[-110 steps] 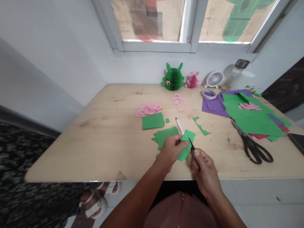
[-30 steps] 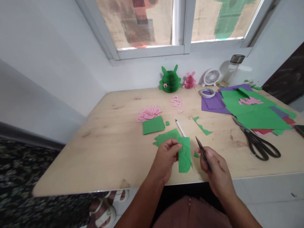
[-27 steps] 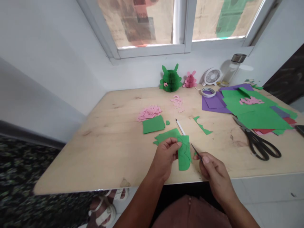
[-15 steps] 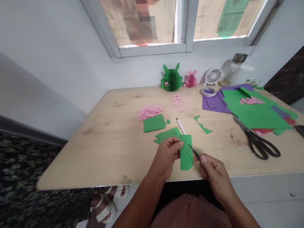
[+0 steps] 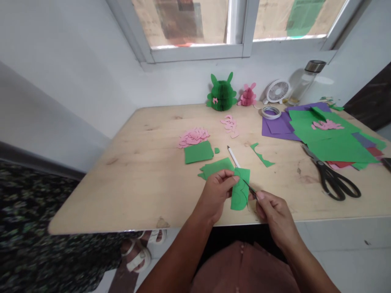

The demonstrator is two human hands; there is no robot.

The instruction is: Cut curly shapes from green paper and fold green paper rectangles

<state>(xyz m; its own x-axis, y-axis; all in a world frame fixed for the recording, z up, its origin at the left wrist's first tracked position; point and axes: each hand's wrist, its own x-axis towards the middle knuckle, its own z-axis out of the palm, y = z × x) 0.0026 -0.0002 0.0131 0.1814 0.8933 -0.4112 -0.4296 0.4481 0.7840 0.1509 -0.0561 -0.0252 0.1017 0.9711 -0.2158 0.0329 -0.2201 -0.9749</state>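
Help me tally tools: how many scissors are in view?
2: small dark scissors in the right hand; large black-handled scissors right of it on the pale wooden table. Others may be hidden.

On the left, the desk [image 5: 122,179] gives a hand wide room. Green cards [image 5: 216,168] and the pen [image 5: 233,156] stand in the way before the left hand [image 5: 216,193]; between the right hand [image 5: 274,209] and the big scissors [image 5: 329,175] lies a free strip.

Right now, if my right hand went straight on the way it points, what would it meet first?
Probably the green paper piece in your left hand; the dark scissors in your right hand overlap its edge here, though depth is unclear.
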